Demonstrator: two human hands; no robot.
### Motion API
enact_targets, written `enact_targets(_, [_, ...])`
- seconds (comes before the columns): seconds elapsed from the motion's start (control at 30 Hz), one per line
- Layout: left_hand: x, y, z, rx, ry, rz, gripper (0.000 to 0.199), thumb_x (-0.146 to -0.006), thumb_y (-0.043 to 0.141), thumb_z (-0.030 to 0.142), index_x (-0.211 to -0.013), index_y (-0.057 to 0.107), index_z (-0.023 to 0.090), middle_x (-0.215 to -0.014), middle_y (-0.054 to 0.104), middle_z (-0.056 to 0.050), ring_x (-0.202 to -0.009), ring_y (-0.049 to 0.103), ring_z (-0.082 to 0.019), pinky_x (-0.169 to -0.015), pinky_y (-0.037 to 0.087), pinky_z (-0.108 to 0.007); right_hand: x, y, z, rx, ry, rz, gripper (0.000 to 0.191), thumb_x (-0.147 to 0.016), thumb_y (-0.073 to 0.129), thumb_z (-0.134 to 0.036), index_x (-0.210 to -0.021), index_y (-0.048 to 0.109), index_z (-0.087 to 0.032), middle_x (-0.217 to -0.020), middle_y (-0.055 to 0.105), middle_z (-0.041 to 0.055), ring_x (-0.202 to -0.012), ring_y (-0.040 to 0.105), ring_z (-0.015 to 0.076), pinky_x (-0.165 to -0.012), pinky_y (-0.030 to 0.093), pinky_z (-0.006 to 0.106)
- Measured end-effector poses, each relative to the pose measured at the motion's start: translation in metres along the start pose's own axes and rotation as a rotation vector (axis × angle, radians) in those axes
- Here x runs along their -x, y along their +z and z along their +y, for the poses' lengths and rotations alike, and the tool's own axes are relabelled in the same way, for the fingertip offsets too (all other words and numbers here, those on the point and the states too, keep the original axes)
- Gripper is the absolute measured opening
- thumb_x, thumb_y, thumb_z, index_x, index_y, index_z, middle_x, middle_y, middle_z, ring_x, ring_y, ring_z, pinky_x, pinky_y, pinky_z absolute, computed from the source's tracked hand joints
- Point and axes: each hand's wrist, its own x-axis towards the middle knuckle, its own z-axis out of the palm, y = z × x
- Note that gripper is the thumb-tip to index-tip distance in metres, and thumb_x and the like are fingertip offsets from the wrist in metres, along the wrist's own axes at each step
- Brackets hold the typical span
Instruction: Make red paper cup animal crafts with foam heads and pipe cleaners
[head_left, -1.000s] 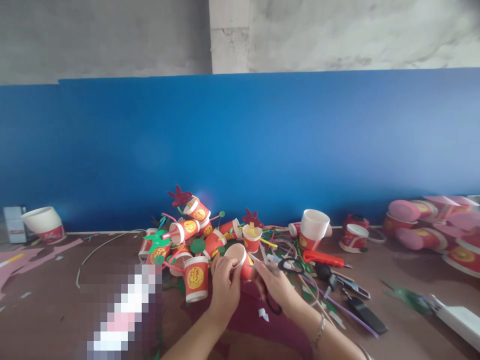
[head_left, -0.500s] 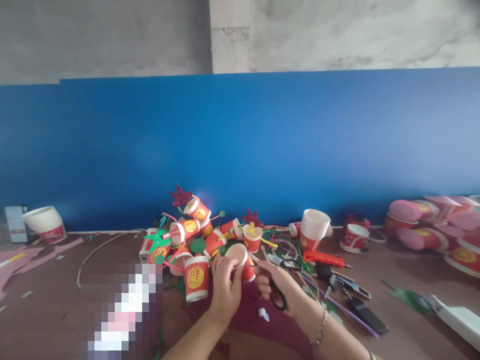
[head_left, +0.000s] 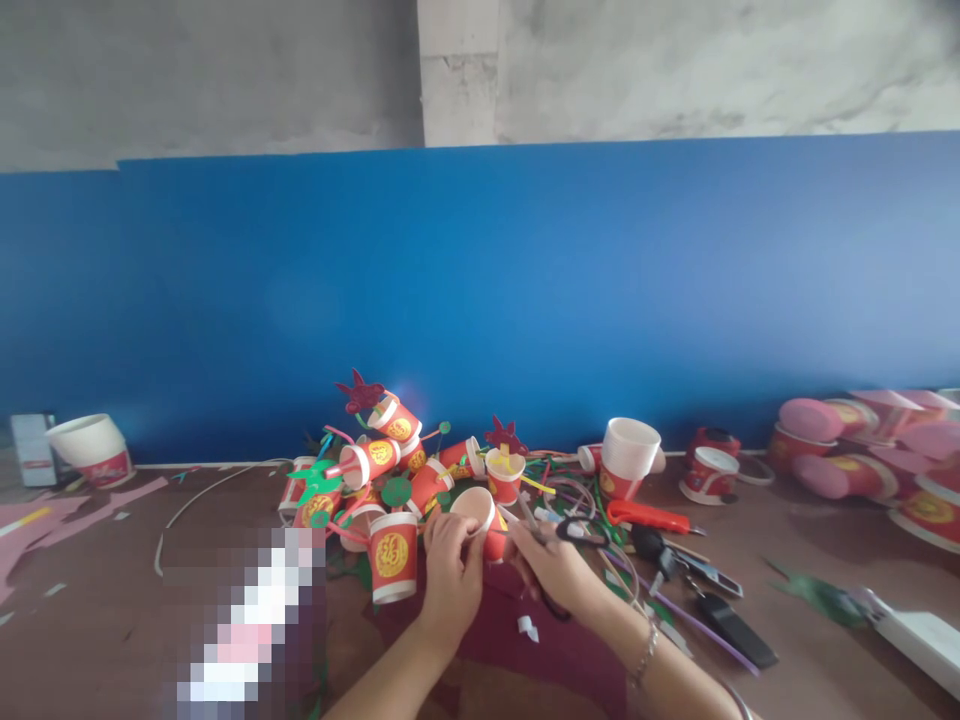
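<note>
The left hand (head_left: 452, 560) grips a red-and-white paper cup (head_left: 495, 543), its fingers curled about the cup's near left side. The cup is tilted, its pale mouth turned up and toward the left, and it sits between the two hands. The right hand (head_left: 551, 565) is curled around a pair of scissors (head_left: 587, 532) with black handles; their blades point to the cup's right side, though whether they touch it is hard to tell. A chain bracelet (head_left: 643, 650) circles the right wrist.

Below both hands, a maroon sheet (head_left: 559, 660) lies on the brown desk (head_left: 112, 640), with white scraps (head_left: 528, 628) on it, just under the right hand. Just left of the left hand stands an upright red cup (head_left: 394, 560) with a yellow emblem. Beyond that hand and to its left rises a heap of similar cups, a maroon cutout (head_left: 360, 392) at its top. Straight beyond the held cup is a small cup (head_left: 504, 487) with a yellow piece at its mouth.

Beyond the right hand and to its right stands a stack of white-rimmed cups (head_left: 628, 460), with an orange-red tool (head_left: 649, 516) beside it. Nearer, to the right of that hand, lie a purple strip (head_left: 709, 632) and a black fob (head_left: 735, 630).
</note>
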Motion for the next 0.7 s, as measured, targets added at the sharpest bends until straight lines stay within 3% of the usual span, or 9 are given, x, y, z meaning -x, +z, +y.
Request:
enact_targets(0.1, [0.000,-0.001,0.001,0.008,0.021,0.015,0.012,-0.090,0.046,0.021,-0.080,0.052,0.021,-0.071,0.058,0.000,-0.071,0.056,-0.018,-0.085,0.042,-0.039,-0.006,0.008,0.001,-0.550,0.439,-0.116,0.041,-0.092,0.035,-0.039,-0.061,0.052,-0.019,-0.042,0.036,-0.0092,-0.032,0.034,0.0071,-0.035,0.032,0.018])
enact_targets(0.17, [0.000,-0.001,0.001,0.009,0.028,0.018,0.012,-0.090,0.047,0.021,-0.080,0.053,0.021,-0.071,0.058,0.000,-0.070,0.056,-0.018,-0.084,0.042,-0.038,-0.009,0.013,0.002,-0.805,0.617,-0.152,0.033,-0.089,0.044,-0.035,-0.061,0.048,-0.019,-0.046,0.033,-0.0097,-0.034,0.032,0.0056,-0.036,0.030,0.016])
enact_targets(0.27, [0.000,0.000,0.001,0.003,0.016,0.016,0.012,-0.090,0.047,0.022,-0.080,0.052,0.021,-0.070,0.058,0.000,-0.071,0.056,-0.019,-0.084,0.041,-0.039,-0.008,0.016,0.003,-0.696,0.551,-0.093,0.036,-0.089,0.042,-0.043,-0.062,0.048,-0.020,-0.044,0.033,-0.0088,-0.034,0.032,0.0069,-0.037,0.030,0.018])
enact_targets(0.4, [-0.001,-0.001,0.002,0.001,-0.029,-0.022,0.016,-0.090,0.046,0.023,-0.076,0.052,0.020,-0.070,0.057,-0.001,-0.072,0.056,-0.019,-0.081,0.041,-0.038,-0.002,0.009,0.001,-0.136,0.190,-0.059,0.036,-0.088,0.043,-0.044,-0.060,0.048,-0.022,-0.046,0.043,-0.0030,-0.042,0.042,0.0121,-0.047,0.035,0.024])
enact_targets(0.5, [-0.002,-0.001,0.002,0.011,-0.037,-0.049,0.018,-0.091,0.045,0.024,-0.074,0.051,0.020,-0.070,0.057,0.000,-0.072,0.055,-0.019,-0.080,0.041,-0.038,0.000,-0.001,-0.003,-0.042,0.059,-0.094,0.029,-0.079,0.058,-0.037,-0.057,0.047,-0.021,-0.058,0.050,0.0001,-0.056,0.048,0.0140,-0.059,0.039,0.026])
enact_targets(0.6, [-0.001,-0.001,0.001,0.011,-0.027,-0.040,0.016,-0.090,0.047,0.023,-0.075,0.051,0.020,-0.070,0.057,0.000,-0.073,0.055,-0.019,-0.084,0.039,-0.039,0.000,-0.003,-0.005,-0.102,0.117,-0.091,0.031,-0.082,0.053,-0.039,-0.056,0.046,-0.021,-0.055,0.049,-0.0006,-0.054,0.048,0.0136,-0.056,0.039,0.025])
enact_targets(0.7, [0.002,0.001,0.001,0.018,0.009,-0.024,0.013,-0.090,0.047,0.020,-0.077,0.051,0.020,-0.072,0.057,0.000,-0.074,0.055,-0.018,-0.085,0.039,-0.037,-0.003,0.004,-0.006,-0.313,0.378,-0.107,0.041,-0.090,0.037,-0.043,-0.057,0.046,-0.021,-0.045,0.040,-0.0043,-0.038,0.039,0.0106,-0.041,0.035,0.022])
